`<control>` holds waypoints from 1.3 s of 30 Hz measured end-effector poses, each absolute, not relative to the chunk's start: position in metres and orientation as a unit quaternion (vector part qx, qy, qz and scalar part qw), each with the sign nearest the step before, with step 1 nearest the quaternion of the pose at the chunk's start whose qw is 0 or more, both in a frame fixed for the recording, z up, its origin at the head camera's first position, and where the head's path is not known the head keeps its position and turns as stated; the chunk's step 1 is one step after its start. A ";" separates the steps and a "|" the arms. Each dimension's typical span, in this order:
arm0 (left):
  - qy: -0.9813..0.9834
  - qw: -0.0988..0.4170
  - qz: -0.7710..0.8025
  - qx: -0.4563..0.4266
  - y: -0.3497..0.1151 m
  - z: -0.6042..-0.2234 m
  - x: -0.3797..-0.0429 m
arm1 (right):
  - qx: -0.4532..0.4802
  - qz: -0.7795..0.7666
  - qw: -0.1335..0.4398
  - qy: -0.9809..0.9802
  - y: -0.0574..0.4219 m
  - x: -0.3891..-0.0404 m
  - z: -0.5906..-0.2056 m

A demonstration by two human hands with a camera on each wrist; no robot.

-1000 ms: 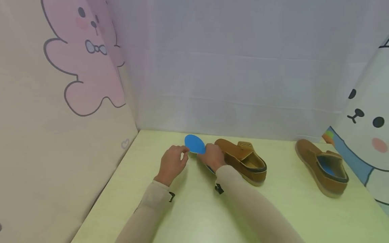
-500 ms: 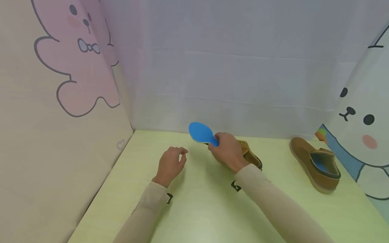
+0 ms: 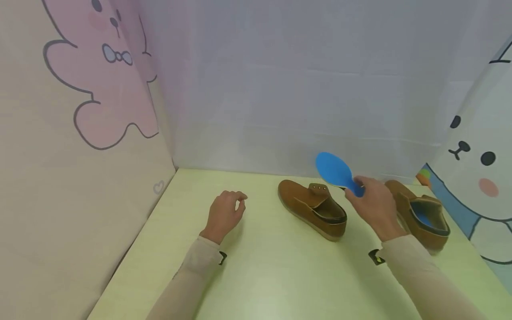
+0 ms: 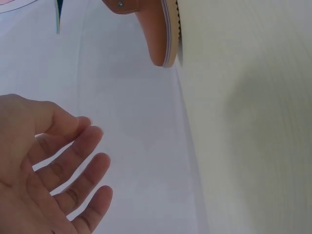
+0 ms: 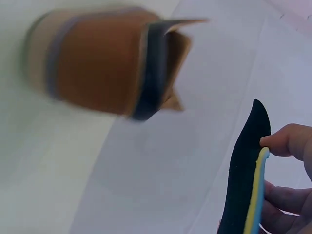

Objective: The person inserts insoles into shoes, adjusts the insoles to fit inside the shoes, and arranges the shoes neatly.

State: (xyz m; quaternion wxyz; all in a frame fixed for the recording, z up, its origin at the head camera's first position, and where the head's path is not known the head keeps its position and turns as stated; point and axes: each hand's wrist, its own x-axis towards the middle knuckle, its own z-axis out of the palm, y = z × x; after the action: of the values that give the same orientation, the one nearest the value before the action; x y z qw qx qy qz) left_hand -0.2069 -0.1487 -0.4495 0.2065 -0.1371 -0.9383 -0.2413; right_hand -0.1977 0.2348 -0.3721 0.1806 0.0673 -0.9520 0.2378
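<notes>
A blue insole [image 3: 334, 170] is in my right hand [image 3: 376, 203], pinched near its narrow end and held above the table. In the right wrist view the insole [image 5: 242, 168] shows a dark underside and a yellow and blue edge. To the left of that hand sits a brown shoe [image 3: 310, 208] with its strap flap raised. Just beyond my right wrist lies the other brown shoe [image 3: 426, 218], partly covered by the hand, with blue inside it. My left hand [image 3: 225, 215] hovers over the table holding nothing, its fingers loosely bent and the thumb near the index fingertip.
Both shoes stand on a pale yellow-green table [image 3: 272, 275]. A plain pale curtain [image 3: 304, 102] rises along the back edge. Printed cloths with cartoon animals hang at the left [image 3: 112, 80] and at the right [image 3: 480, 178].
My right hand has lifted the insole off the table and carried it right, past the first shoe. My left hand has let go of the insole and stays nearly in place.
</notes>
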 end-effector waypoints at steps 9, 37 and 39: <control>-0.940 0.199 -0.235 -0.144 -0.145 -0.449 -0.210 | 0.029 0.211 0.156 -0.964 0.284 -0.200 -0.407; -0.940 0.183 -0.245 -0.152 -0.136 -0.450 -0.209 | -0.005 0.199 0.038 -0.979 0.335 -0.213 -0.479; -0.939 0.187 -0.243 -0.154 -0.135 -0.449 -0.209 | 0.000 0.191 0.033 -0.981 0.335 -0.214 -0.479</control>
State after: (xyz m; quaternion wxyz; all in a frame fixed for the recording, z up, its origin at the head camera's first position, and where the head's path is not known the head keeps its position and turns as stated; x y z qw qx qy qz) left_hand -0.2091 -0.1347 -0.4494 0.1871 -0.1536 -0.9393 -0.2430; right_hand -0.2139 0.3350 -0.4791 0.0335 0.0001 -0.9811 0.1905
